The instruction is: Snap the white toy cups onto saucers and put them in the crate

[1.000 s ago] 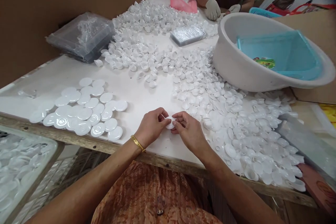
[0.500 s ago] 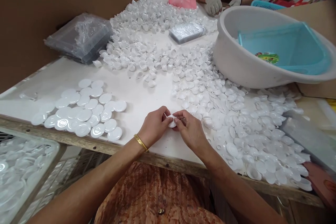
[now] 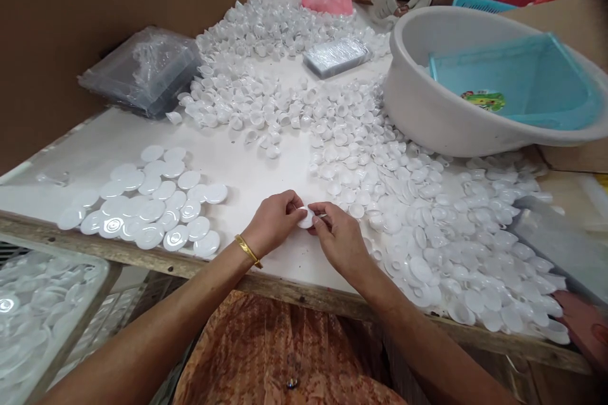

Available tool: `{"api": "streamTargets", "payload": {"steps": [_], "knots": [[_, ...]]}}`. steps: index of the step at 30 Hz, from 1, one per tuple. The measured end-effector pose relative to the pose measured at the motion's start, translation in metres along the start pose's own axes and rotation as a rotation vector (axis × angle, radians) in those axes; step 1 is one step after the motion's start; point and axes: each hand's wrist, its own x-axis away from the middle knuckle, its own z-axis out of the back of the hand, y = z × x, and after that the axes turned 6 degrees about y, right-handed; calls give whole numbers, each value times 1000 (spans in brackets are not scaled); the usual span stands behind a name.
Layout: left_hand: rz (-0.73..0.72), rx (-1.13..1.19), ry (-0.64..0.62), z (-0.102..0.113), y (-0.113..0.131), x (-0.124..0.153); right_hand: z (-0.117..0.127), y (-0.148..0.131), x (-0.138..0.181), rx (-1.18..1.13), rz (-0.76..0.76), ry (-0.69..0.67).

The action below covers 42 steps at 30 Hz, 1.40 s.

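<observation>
Left hand and right hand both pinching one small white cap, over desk, loose caps just right

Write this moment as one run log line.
left hand: pinches white disc | right hand: pinches white disc | beside: cap pile

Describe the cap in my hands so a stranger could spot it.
Find the big white basin on the right, then drop to the near edge of the table. There the left hand and right hand pinch one white cap, held while its neighbours lie loose.
</observation>
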Motion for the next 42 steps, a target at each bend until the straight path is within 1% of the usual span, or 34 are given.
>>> {"api": "streamTargets", "payload": {"steps": [4,7,9,11,13,15,19,23,25,28,33,39,42], "knots": [[-65,-104,62,-8,-2,9,-3,-1,2,4,27,36],[-88,-199,93,-10,-5,14,-4,-3,4,69,112,72],[-101,-237,109,-8,-3,15,-3,-4,5,127,174,90],[-124,-262,175,-4,2,11,-2,-4,7,156,206,104],[-161,-305,277,-2,10,2,-1,-5,8,154,202,114],[-191,-372,339,-5,18,-9,-1,-5,9,149,186,124],[-258,-545,333,-22,24,-29,-2,-2,10,159,160,133],[-289,-676,393,-34,18,-33,-2,1,10,120,81,89],[-293,-696,397,-36,16,-33,-2,0,10,83,30,71],[-308,-690,357,-35,16,-34,-3,-3,9,26,-43,46],[-326,-691,352,-35,17,-36,-3,-6,6,-17,-114,12],[-315,-704,343,-33,21,-27,-1,1,11,-34,-107,-15],[-294,-688,379,-34,16,-18,-3,8,16,-32,-93,-40]]}}
